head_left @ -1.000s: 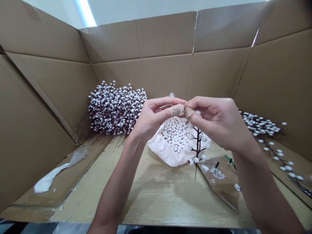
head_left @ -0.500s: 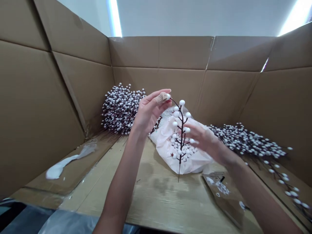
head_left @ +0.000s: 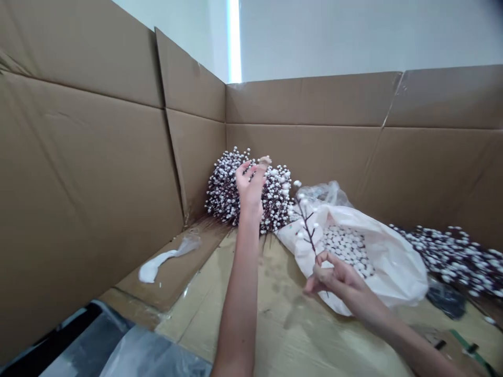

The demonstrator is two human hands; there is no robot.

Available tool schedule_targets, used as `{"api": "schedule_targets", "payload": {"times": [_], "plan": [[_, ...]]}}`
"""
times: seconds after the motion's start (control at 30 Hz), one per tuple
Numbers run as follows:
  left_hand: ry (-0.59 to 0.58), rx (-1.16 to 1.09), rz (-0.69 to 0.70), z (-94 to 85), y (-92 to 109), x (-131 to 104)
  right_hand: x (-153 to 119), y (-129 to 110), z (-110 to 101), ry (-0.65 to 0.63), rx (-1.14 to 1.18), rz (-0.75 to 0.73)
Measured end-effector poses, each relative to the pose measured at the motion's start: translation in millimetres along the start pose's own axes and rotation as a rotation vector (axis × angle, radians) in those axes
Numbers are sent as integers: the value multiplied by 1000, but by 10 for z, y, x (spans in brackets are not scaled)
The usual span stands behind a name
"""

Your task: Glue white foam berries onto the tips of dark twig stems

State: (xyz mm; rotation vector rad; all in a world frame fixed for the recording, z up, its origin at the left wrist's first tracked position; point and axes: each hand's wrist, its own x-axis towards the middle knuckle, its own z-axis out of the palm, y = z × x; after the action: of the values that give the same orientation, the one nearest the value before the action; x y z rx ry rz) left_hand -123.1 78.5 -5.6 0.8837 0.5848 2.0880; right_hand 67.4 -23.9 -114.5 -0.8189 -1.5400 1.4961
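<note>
My right hand (head_left: 334, 275) pinches the lower stem of a dark branch (head_left: 308, 228) with white berries, which stands upright and tilts left in front of the white bag. My left hand (head_left: 251, 180) is raised before the large bundle of berry branches (head_left: 226, 183), its fingers curled and apart, a tan wrap on one finger. I see nothing held in it. The open white bag (head_left: 396, 262) holds many loose white berries (head_left: 346, 246) and lies behind my right hand.
Tall cardboard walls (head_left: 334, 152) stand at the left and back. More berry branches (head_left: 451, 254) lie at the right beside a dark clear bag (head_left: 446, 298). A white-tipped plastic bag (head_left: 153, 267) lies at the left. Grey plastic (head_left: 153, 353) is at the near edge.
The view has turned left. My left hand has let go of the branch's top and moved toward the left bundle. My right hand has lowered and closed on the stem.
</note>
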Motion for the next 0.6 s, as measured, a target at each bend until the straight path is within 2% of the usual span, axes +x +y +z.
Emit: {"api": "schedule_targets", "payload": {"times": [0.07,0.1,0.13,0.2,0.3,0.4,0.5,0.6], "plan": [[193,47,108,-170,120,98,176,-48,-14,82,38,-24],[245,54,156,-255,192,137,286,-91,-26,127,50,-41],[280,47,204,-333,266,166,411,-146,-42,163,63,-60],[274,3,245,-453,404,190,705,-289,-75,240,102,-97],[173,-69,226,-518,539,151,1244,-530,-115,307,105,-103],[8,-60,197,-495,588,82,1838,-714,-123,393,53,-94],[-200,39,179,-489,616,33,2376,-792,-80,449,32,-68],[-401,180,165,-529,666,-7,2750,-774,25,464,22,-42]]}}
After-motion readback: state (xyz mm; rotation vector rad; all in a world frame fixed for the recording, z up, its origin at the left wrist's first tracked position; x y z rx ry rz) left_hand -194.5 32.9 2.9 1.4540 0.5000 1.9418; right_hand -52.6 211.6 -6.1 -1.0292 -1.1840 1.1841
